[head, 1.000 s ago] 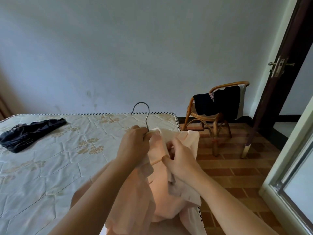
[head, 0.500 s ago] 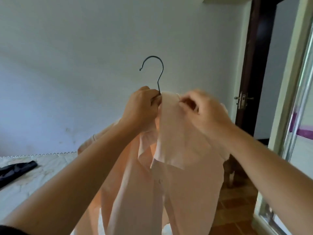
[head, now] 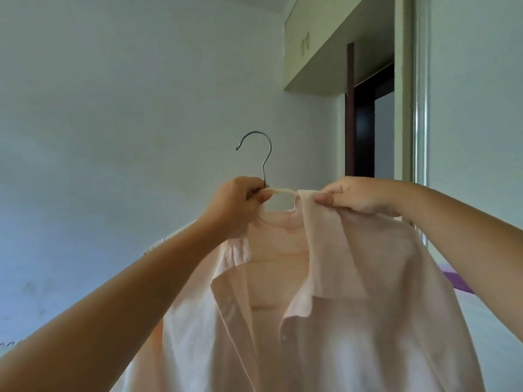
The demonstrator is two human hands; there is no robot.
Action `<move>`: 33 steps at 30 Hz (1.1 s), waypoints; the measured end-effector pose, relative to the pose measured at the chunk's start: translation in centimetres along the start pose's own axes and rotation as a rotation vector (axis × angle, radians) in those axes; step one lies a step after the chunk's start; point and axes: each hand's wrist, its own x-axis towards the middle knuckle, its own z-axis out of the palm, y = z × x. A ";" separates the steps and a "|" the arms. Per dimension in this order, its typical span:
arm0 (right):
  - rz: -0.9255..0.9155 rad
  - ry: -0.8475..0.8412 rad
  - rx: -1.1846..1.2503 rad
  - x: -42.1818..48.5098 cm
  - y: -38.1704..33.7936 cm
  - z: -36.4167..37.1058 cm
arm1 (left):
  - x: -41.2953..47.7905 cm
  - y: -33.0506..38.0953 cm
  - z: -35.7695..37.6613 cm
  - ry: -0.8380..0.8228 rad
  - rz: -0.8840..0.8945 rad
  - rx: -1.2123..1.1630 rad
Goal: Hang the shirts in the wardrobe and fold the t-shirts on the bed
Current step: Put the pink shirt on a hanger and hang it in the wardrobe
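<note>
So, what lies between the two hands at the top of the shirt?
In the head view, a short pale strip spans from left hand to right hand; collar edge or hanger bar, unclear.

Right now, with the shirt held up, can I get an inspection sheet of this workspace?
Surface: only a sliver of mattress trim shows at bottom left.
Job's things: pale pink shirt hangs over a hanger, held up in the air.
Clutter: purple patch beside the right forearm, unidentifiable.
Hands: left hand grips the hanger below its hook; right hand pinches the shirt collar.
Cables: nothing seen.
Surroundings: plain wall, dark doorway, pale frame at right.
</note>
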 end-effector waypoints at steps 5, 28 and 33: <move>-0.110 0.307 0.094 -0.1 0.7 -1.0 | 0.9 0.0 1.5 0.009 -0.035 -0.041; 0.028 0.308 -0.352 0.3 2.3 -1.0 | 0.5 1.2 1.6 -0.210 -0.071 -0.012; 0.097 0.329 -0.302 0.6 2.4 -0.8 | 0.4 2.3 1.9 -0.221 -0.037 0.085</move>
